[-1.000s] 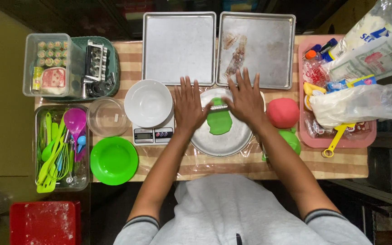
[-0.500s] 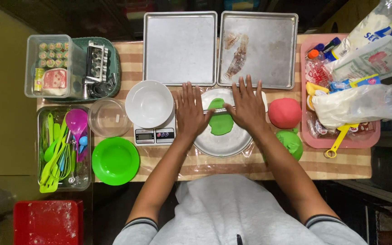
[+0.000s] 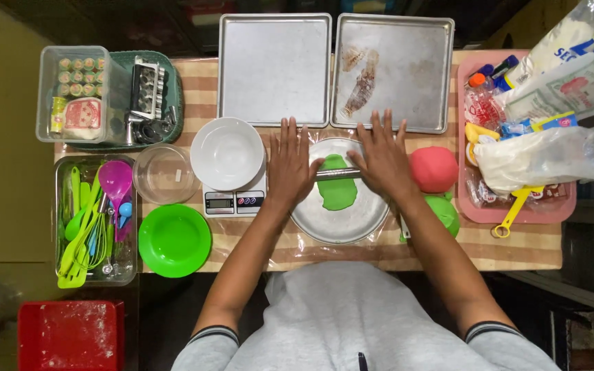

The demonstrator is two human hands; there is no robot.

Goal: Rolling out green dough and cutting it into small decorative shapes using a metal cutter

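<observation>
While both palms press flat on a thin metal rolling rod (image 3: 338,174), the head view shows it lying across a flat green sheet of dough (image 3: 338,192) on the round metal plate (image 3: 342,227). The left hand (image 3: 290,168) rests on the rod's left end, fingers spread and straight; the right hand (image 3: 383,161) covers the right end, likewise splayed, gripping nothing. Rolling well here probably means even pressure from both palms, short strokes, and keeping the dough within the plate's rim. Just right of the plate sit a red dough ball (image 3: 434,169) and a green dough ball (image 3: 443,213); left of it stands a white bowl (image 3: 227,152) on a small digital scale (image 3: 234,202).

Compared with half a second earlier, the hands have slid slightly toward the plate's near edge, uncovering more rod and dough.
</observation>
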